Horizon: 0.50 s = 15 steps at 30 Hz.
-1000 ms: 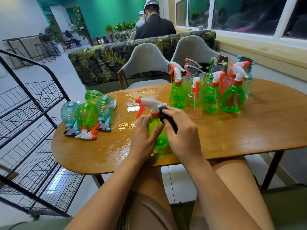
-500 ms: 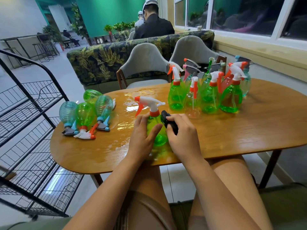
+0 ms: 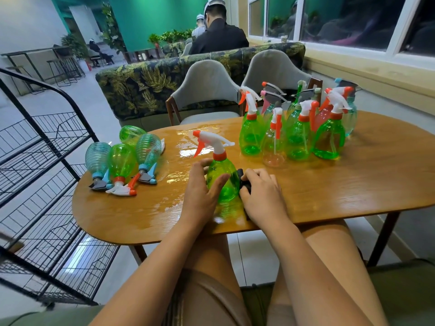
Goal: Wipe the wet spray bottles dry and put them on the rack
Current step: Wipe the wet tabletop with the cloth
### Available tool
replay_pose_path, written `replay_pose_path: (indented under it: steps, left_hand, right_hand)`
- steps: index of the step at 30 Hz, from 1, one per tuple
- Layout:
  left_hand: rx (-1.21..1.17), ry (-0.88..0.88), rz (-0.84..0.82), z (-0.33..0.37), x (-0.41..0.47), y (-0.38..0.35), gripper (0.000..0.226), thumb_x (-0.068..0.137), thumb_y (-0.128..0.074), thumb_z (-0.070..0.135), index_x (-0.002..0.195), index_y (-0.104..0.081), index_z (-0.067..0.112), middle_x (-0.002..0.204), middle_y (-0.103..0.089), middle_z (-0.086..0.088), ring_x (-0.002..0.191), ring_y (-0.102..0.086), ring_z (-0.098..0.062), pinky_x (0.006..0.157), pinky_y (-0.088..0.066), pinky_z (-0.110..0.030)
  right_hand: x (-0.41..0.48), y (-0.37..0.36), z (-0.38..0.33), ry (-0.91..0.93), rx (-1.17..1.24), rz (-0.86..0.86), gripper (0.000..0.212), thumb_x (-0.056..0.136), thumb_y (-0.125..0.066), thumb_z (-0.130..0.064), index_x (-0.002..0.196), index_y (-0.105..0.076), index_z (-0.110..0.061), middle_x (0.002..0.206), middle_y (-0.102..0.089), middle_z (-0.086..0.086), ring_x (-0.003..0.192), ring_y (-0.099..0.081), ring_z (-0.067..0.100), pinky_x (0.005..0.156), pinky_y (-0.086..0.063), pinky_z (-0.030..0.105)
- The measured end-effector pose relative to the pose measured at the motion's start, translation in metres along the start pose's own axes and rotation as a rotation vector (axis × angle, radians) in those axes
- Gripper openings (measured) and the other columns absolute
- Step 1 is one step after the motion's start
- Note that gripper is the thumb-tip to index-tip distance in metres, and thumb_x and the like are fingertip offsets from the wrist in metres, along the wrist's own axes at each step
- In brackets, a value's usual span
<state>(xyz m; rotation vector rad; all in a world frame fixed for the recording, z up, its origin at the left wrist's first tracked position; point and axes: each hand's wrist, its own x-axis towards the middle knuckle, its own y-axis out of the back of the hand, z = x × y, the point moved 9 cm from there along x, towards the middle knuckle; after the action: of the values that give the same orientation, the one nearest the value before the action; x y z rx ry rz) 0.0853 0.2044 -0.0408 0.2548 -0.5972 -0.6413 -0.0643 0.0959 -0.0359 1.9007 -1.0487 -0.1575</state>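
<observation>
A green spray bottle [image 3: 223, 177] with a white and orange trigger head stands upright on the wet wooden table [image 3: 341, 184], near its front edge. My left hand [image 3: 200, 189] holds its left side, thumb laid across the front. My right hand [image 3: 263, 196] grips a dark cloth [image 3: 243, 182] and presses it against the bottle's lower right side. Several more bottles [image 3: 299, 132] stand in a cluster at the table's far right. Several others [image 3: 122, 163] lie on their sides at the left end. The black wire rack [image 3: 44, 180] stands to the left of the table.
Water pools [image 3: 190, 147] shine on the table between the lying bottles and the standing cluster. Two grey chairs [image 3: 207, 90] sit at the far side, with a leaf-patterned sofa [image 3: 146, 83] behind them. People sit in the background. My legs are under the table edge.
My right hand has slid the cloth down from the bottle's neck to its lower right side. My left hand has kept its hold on the bottle's left side.
</observation>
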Motion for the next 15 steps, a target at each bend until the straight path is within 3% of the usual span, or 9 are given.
replay_pose_path:
  steps: [3,6,9,13,15]
  left_hand:
    - [0.018,-0.015,0.003,0.002,0.0,0.0,0.06,0.093,-0.065,0.071,0.14,-0.046,0.039,0.136,-0.057,0.008,0.127,-0.059,-0.013,0.098,-0.059,-0.049]
    - [0.087,-0.077,0.018,0.011,-0.002,0.002,0.055,0.098,-0.064,0.061,0.142,-0.05,0.031,0.137,-0.049,0.01,0.127,-0.053,-0.007,0.101,-0.056,-0.042]
    - [0.102,-0.101,0.021,0.016,-0.002,0.004,0.054,0.1,-0.063,0.056,0.144,-0.052,0.027,0.135,-0.045,0.01,0.123,-0.053,-0.007,0.099,-0.055,-0.036]
    - [0.123,-0.132,-0.02,0.018,-0.001,0.0,0.052,0.104,-0.06,0.055,0.148,-0.052,0.029,0.135,-0.049,0.014,0.123,-0.053,-0.005,0.098,-0.055,-0.033]
    - [0.111,-0.139,-0.044,0.019,-0.003,-0.002,0.051,0.106,-0.059,0.051,0.152,-0.049,0.032,0.138,-0.051,0.017,0.125,-0.053,0.0,0.097,-0.055,-0.031]
  right_hand:
    - [0.0,-0.001,0.0,0.0,0.056,-0.005,0.012,0.101,-0.058,-0.021,0.112,-0.056,-0.027,0.109,-0.058,-0.001,0.104,-0.053,0.024,0.082,-0.045,0.037]
    - [-0.001,0.008,0.003,-0.021,0.23,0.097,0.015,0.096,-0.066,-0.015,0.105,-0.062,-0.026,0.101,-0.065,-0.003,0.094,-0.061,0.023,0.075,-0.051,0.036]
    - [-0.007,0.023,-0.003,0.034,0.311,0.25,0.024,0.094,-0.072,-0.014,0.113,-0.062,-0.026,0.105,-0.069,-0.003,0.094,-0.064,0.019,0.079,-0.056,0.036]
    - [-0.015,0.046,-0.026,0.211,0.338,0.394,0.037,0.095,-0.076,-0.011,0.129,-0.065,-0.019,0.12,-0.07,-0.001,0.108,-0.064,0.013,0.092,-0.051,0.019]
    - [-0.018,0.051,-0.034,0.29,0.31,0.422,0.04,0.096,-0.075,-0.008,0.134,-0.066,-0.016,0.129,-0.07,0.001,0.12,-0.063,0.014,0.102,-0.051,0.022]
